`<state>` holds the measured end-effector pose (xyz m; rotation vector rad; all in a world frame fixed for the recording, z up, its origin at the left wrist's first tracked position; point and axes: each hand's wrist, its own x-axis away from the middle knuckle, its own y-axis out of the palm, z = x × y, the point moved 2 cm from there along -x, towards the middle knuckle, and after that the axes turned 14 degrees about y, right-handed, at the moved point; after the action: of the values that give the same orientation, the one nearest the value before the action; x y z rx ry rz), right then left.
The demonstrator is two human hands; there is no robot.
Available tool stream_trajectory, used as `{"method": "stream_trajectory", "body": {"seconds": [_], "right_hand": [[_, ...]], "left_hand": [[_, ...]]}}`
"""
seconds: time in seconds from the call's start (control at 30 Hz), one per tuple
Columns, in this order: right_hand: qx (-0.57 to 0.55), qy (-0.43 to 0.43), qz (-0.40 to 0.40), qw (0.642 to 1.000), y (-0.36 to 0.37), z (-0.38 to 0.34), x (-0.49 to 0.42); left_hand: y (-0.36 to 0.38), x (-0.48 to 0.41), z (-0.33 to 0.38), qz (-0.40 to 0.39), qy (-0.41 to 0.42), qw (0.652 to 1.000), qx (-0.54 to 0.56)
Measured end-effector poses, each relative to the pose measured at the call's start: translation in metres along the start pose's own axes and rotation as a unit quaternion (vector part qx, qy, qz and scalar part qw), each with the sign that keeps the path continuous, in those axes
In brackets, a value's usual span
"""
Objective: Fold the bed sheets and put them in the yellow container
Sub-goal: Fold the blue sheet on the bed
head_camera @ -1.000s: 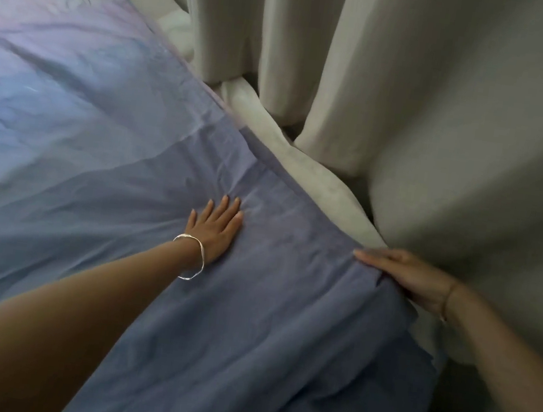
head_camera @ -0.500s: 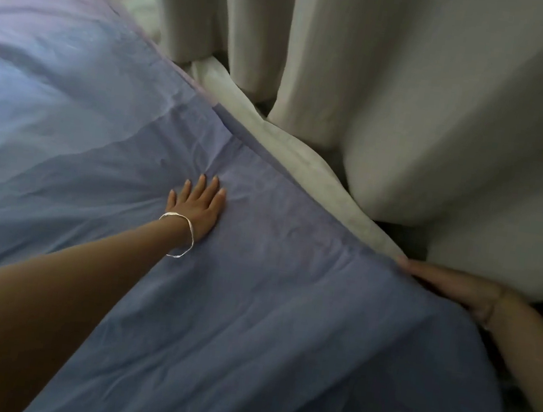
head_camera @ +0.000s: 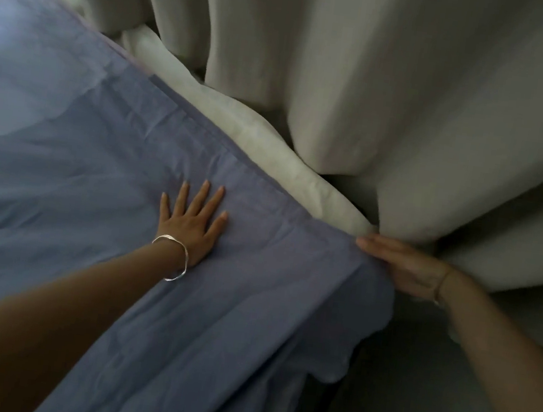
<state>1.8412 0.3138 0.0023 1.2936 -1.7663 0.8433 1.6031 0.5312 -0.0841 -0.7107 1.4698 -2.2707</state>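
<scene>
A blue-purple bed sheet lies spread over the bed and hangs off its near right corner. My left hand, a silver bangle on its wrist, presses flat on the sheet with fingers spread. My right hand lies with straight fingers at the sheet's right edge, near the corner, its palm side partly hidden by the cloth. The yellow container is not in view.
Pale grey curtains hang close behind the bed along the top and right. A white mattress edge or bedding shows between the sheet and the curtains. Dark floor lies at the lower right.
My left hand has spread its fingers wider on the sheet. My right hand has slid along the sheet's edge near the corner, and the hanging flap has dropped and narrowed.
</scene>
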Motion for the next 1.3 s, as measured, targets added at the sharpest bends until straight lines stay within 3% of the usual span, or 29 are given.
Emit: {"method": "stream_trajectory", "body": {"seconds": [0.13, 0.27, 0.4, 0.5, 0.6, 0.73, 0.8, 0.93, 1.03, 1.1, 1.17, 1.23, 1.3], "right_hand": [[0.008, 0.060, -0.058, 0.996, 0.016, 0.035, 0.004], [0.057, 0.066, -0.035, 0.996, 0.013, 0.054, 0.002], [-0.123, 0.015, -0.006, 0.992, -0.004, 0.060, 0.026], [-0.294, -0.038, 0.052, 0.954, -0.016, 0.080, 0.032], [-0.468, -0.066, -0.004, 0.881, 0.025, 0.109, 0.037], [-0.587, -0.132, -0.048, 0.797, 0.087, 0.156, 0.029], [-0.583, -0.141, -0.041, 0.799, 0.106, 0.172, 0.024], [-0.488, -0.071, 0.009, 0.870, 0.120, 0.172, 0.014], [-0.488, -0.099, 0.133, 0.857, 0.080, 0.166, 0.008], [-0.479, -0.043, 0.217, 0.849, 0.067, 0.171, 0.000], [-0.495, 0.003, 0.193, 0.847, 0.085, 0.179, -0.011], [-0.536, -0.005, 0.098, 0.838, 0.127, 0.187, -0.010], [-0.566, -0.004, 0.026, 0.824, 0.171, 0.200, 0.005]], "left_hand": [[-0.001, -0.001, 0.003, -0.010, -0.019, 1.000, -0.004], [-0.001, 0.013, 0.034, 0.019, -0.010, 0.996, 0.092], [0.017, 0.041, 0.074, -0.021, 0.053, 0.993, 0.105], [0.020, 0.033, 0.066, -0.082, 0.051, 0.994, 0.059], [0.019, 0.030, 0.065, -0.098, 0.055, 0.992, 0.063], [0.020, 0.033, 0.067, -0.103, 0.056, 0.993, 0.032], [0.022, 0.032, 0.066, -0.093, 0.053, 0.994, 0.024], [0.028, 0.031, 0.064, -0.083, 0.057, 0.995, 0.001], [0.030, 0.029, 0.064, -0.086, 0.049, 0.995, 0.006], [0.031, 0.029, 0.067, -0.074, 0.038, 0.996, 0.021], [0.029, 0.028, 0.069, -0.072, 0.037, 0.997, 0.017], [0.024, 0.030, 0.069, -0.076, 0.053, 0.996, 0.015], [0.018, 0.041, 0.064, -0.029, 0.077, 0.995, 0.048]]}}
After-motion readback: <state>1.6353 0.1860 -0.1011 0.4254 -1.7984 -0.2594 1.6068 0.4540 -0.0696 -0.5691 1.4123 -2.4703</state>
